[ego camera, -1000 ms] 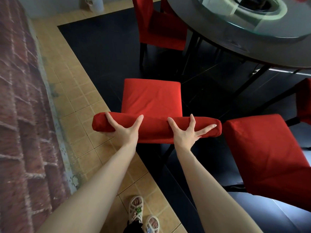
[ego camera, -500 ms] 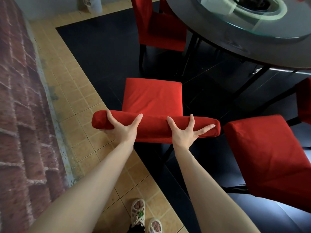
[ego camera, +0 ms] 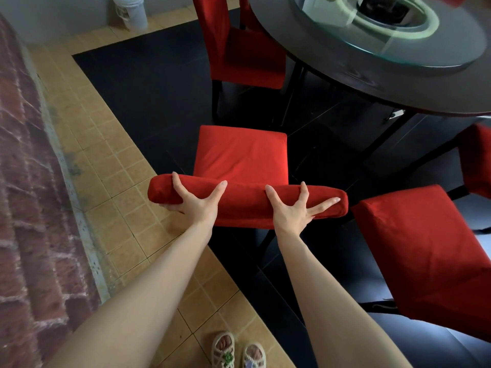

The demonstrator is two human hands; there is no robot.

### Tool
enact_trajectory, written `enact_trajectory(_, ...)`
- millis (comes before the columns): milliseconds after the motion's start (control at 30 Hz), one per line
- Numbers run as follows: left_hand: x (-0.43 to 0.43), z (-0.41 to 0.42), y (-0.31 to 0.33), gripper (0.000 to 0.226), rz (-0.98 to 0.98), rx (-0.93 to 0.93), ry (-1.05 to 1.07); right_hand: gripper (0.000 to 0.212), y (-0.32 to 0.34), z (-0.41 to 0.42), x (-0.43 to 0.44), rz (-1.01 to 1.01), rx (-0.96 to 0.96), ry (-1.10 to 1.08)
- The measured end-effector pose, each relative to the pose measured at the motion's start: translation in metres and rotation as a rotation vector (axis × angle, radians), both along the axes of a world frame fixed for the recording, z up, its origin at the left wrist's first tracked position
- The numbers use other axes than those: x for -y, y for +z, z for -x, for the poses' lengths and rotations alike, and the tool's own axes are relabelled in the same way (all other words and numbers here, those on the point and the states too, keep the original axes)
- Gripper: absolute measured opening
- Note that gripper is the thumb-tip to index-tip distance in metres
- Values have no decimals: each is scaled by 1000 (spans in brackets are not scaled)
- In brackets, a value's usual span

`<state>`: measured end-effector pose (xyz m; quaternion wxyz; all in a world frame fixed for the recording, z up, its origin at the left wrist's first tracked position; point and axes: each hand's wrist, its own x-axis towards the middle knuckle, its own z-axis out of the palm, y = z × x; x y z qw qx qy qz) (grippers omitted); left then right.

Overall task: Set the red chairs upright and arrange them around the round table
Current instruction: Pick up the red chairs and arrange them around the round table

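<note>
Barely anything has shifted: the left hand [ego camera: 195, 204] still grips the backrest of the upright chair [ego camera: 241, 155], while the right hand [ego camera: 293, 212] presses it, fingers splayed. The chair stands near the round table [ego camera: 372, 85], not yet tucked in.

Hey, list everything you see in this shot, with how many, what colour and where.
Chairs: four, red; middle chair under the hands, one at the table, two on the right.
Table: one, dark, round, top right.
Bucket: one, white, top left by the wall.
Brick wall: one, reddish, left.
Sandals: two, pale, bottom edge.
Left hand: grips the middle chair's back.
Right hand: fingers spread on that back.
</note>
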<state>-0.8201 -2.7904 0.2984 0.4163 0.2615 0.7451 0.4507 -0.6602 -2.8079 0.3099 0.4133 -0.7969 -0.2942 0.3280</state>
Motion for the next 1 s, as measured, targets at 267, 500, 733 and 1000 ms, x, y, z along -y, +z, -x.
enact_trajectory(267,-37,11,2,117,-4,-4,-30,98,-1,14,-30,14,9,-38)
enact_trajectory(500,-82,26,5,116,7,-11,-73,97,-1,31,-67,15,19,-63)
enact_trajectory(733,-134,52,7,115,23,-5,-136,97,-3,59,-110,14,30,-141)
enact_trajectory(1000,-143,62,7,113,22,21,-172,96,-1,69,-116,20,61,-193)
